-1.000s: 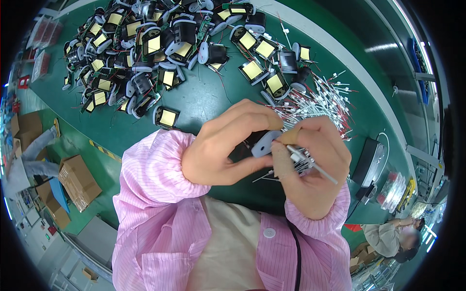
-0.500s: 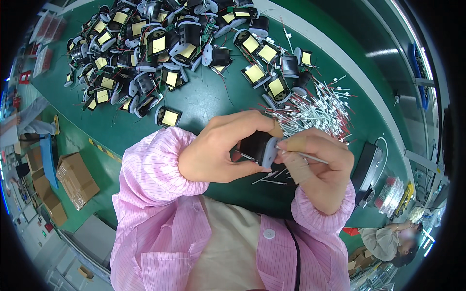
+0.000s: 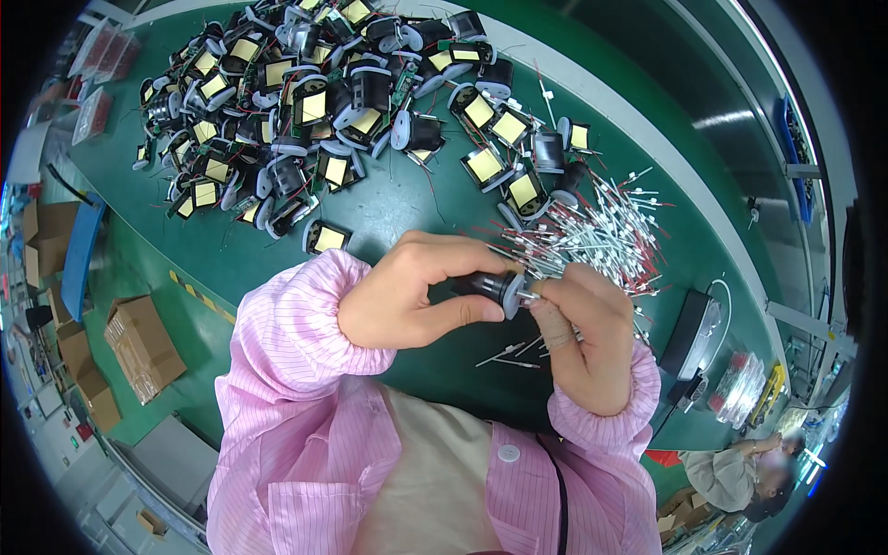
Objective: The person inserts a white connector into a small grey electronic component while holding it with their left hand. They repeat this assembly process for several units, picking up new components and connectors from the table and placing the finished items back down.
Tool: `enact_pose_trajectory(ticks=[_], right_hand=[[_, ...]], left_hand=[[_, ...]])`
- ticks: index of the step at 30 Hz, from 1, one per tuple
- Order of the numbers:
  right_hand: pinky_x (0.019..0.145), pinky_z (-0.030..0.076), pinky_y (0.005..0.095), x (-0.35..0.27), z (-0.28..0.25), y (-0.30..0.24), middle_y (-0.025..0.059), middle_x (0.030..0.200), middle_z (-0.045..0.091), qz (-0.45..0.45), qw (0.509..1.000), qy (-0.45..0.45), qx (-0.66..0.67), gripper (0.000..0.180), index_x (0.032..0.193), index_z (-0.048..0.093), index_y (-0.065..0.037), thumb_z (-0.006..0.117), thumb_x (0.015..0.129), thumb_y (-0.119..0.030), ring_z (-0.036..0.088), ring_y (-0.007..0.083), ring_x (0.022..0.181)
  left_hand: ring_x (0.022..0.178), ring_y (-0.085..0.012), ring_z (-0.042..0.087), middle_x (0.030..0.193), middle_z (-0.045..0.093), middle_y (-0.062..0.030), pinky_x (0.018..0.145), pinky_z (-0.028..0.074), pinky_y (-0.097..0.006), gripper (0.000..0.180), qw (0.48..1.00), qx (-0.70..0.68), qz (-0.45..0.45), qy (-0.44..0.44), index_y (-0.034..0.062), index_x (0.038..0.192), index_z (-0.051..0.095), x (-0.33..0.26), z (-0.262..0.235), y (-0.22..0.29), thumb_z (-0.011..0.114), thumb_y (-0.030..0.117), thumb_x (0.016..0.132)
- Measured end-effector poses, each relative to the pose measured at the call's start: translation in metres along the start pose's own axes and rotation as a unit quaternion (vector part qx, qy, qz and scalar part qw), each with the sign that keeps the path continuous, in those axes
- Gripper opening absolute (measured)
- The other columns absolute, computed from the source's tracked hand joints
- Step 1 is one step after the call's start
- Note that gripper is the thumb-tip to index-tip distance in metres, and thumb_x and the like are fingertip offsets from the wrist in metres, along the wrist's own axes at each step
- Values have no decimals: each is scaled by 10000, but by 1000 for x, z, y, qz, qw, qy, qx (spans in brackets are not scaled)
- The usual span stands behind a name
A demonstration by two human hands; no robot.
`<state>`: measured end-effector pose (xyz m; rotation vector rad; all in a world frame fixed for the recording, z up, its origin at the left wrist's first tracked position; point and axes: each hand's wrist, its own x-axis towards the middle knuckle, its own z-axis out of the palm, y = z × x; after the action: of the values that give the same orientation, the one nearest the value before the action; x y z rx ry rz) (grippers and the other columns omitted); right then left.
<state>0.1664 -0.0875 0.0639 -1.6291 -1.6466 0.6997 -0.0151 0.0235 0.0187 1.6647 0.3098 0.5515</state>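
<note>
My left hand (image 3: 416, 294) grips a black cylindrical housing (image 3: 477, 287) with a grey round end cap (image 3: 513, 296), thumb below and fingers over the top. Close on its right, my right hand (image 3: 592, 338) pinches a thin white wire lead (image 3: 528, 296) against the cap's face. Fingers hide most of the lead, so I cannot tell whether it passes into the cap. Tape wraps a finger of the right hand. Just beyond lies a heap of white and red wire leads (image 3: 610, 231).
Many similar black housings with pale yellow pads pile up at the far left (image 3: 368, 90); a smaller group (image 3: 483, 165) lies far centre. On the right stand a black box (image 3: 692, 333) with a cable and a clear plastic bag (image 3: 737, 388). A person (image 3: 726, 476) sits at lower right.
The housing has turned and tilted in my left hand, showing less of its side. My right hand has dropped slightly and turned more upright, still pinching at the cap.
</note>
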Motion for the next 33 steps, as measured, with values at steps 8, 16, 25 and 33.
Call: enact_pose_trajectory(ticks=[8, 16, 25, 33], right_hand=[[506, 389, 401, -13, 14, -10, 121, 643, 487, 3, 990, 50, -133, 109, 779, 605, 13, 694, 720, -5, 515, 312, 554], [469, 365, 389, -25, 18, -18, 113, 636, 490, 6, 996, 38, -83, 93, 788, 613, 21, 678, 722, 11, 486, 300, 511], [489, 389, 331, -4, 1, 25, 48, 606, 523, 134, 982, -39, 124, 127, 807, 645, 20, 636, 880, -84, 479, 159, 505], [666, 453, 264, 25, -21, 60, 32, 798, 623, 188, 913, 166, 322, 258, 1061, 628, 54, 559, 951, -170, 527, 107, 664]], left_hand=[[638, -339, 598, 760, 620, -176, 556, 457, -397, 346, 986, 134, 86, 45, -84, 1008, 645, -2, 18, 2, 751, 36, 701], [592, -313, 586, 726, 605, -152, 505, 446, -388, 346, 977, 184, 96, 56, -87, 1004, 644, -14, 22, 19, 756, 96, 731], [801, -368, 608, 931, 627, -183, 691, 492, -405, 392, 948, 277, 24, 153, -46, 1119, 605, -24, 13, 22, 718, 86, 767], [759, -274, 597, 856, 621, -130, 638, 460, -358, 156, 711, 524, -202, 423, -4, 929, 654, -89, -27, -6, 719, 79, 814]])
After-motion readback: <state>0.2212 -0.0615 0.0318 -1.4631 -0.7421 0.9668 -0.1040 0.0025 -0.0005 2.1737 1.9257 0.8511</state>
